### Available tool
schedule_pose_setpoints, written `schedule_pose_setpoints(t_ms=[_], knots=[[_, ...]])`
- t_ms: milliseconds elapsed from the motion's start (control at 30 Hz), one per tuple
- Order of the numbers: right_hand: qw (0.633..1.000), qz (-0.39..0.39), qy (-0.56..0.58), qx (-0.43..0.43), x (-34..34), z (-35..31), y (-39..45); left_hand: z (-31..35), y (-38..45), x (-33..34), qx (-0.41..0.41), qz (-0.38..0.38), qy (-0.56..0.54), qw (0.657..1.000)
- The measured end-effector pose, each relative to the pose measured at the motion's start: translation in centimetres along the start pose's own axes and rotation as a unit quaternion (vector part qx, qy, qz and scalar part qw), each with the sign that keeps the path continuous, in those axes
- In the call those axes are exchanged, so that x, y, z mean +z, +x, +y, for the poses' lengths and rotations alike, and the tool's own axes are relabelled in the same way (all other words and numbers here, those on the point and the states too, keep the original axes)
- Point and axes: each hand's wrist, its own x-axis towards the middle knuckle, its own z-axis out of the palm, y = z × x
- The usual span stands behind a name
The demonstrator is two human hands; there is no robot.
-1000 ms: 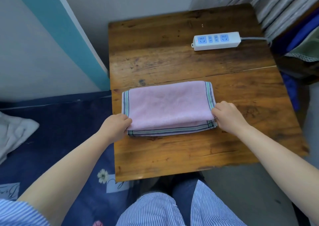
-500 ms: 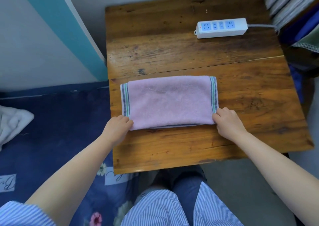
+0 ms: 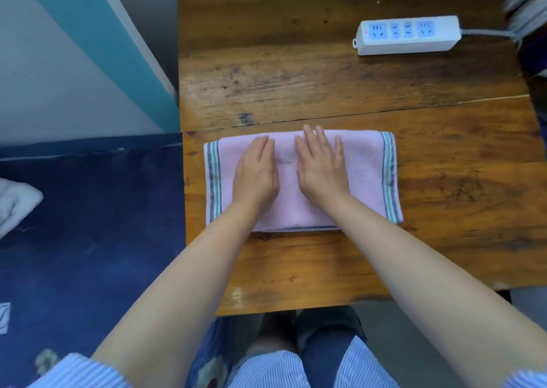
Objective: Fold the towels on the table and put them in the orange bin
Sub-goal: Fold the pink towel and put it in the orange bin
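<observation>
One pink towel [image 3: 299, 180] on show here, folded into a neat rectangle and lying flat on the wooden tabletop [image 3: 325, 70], towards its near-left part. Grey and green stripes run down both of its short ends, and a darker band peeks out along the near folded edge. One towel only on the tabletop; a pale, crumpled white cloth [image 3: 14, 207] sits off to the left on the dark blue bed cover [image 3: 88, 224], too far out at the edge to tell what it is.

Two hands in play. The left hand [image 3: 256, 174] lies palm-down on the left-centre of the towel, fingers straight and together, pointing away from the person. The right hand [image 3: 321, 171] lies just beside it on the right-centre, fingers straight and slightly spread, tips reaching almost to the towel's far edge. Neither grip is closed on anything: both palms simply press flat on the cloth, with a narrow strip of pink showing between them. The towel sits directly under both hands, its striped ends sticking out on either side.

One white power strip [image 3: 408, 35] rests at the far right of the tabletop, well apart from the towel, with blue socket faces and a grey cable running off to the right. No writing on it can be read.

Striped blue-and-white sleeves frame the bottom of the view.
</observation>
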Motion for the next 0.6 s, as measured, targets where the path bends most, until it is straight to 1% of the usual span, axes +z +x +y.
schedule_pose_setpoints(t_ms=[33, 133, 200, 267, 367, 433, 467, 533, 600], knots=[[1.000, -0.003, -0.006, -0.001, 0.7, 0.0, 0.5, -0.3, 0.6, 0.7, -0.006, -0.002, 0.021, 1.000], [1.000, -0.030, -0.008, 0.000, 2.0, 1.1, 1.0, -2.4, 1.1, 2.9, -0.008, -0.044, 0.129, 0.991], [1.000, -0.024, -0.016, -0.006, 2.3, 2.5, 1.0, -3.6, 1.4, 3.0, -0.005, -0.048, 0.146, 0.988], [0.999, -0.003, -0.003, 0.037, 2.1, 4.7, 0.7, -5.0, 1.9, 2.5, -0.023, -0.049, 0.154, 0.987], [0.992, 0.013, 0.009, 0.123, 1.6, 8.7, -0.2, -7.7, 1.9, 1.1, -0.105, -0.044, 0.160, 0.981], [0.986, 0.013, 0.004, 0.167, 1.3, 10.7, -1.1, -8.8, 1.7, 0.2, -0.135, -0.052, 0.167, 0.975], [0.984, 0.005, -0.001, 0.180, 1.2, 11.2, -1.7, -8.8, 1.5, -0.2, -0.139, -0.057, 0.175, 0.973], [0.978, 0.000, 0.015, 0.206, 1.1, 11.4, -2.8, -7.6, 1.4, -0.6, -0.141, -0.038, 0.182, 0.972], [0.971, 0.015, 0.051, 0.234, 1.0, 10.7, -3.9, -5.4, 1.4, -0.3, -0.102, 0.000, 0.170, 0.980]])
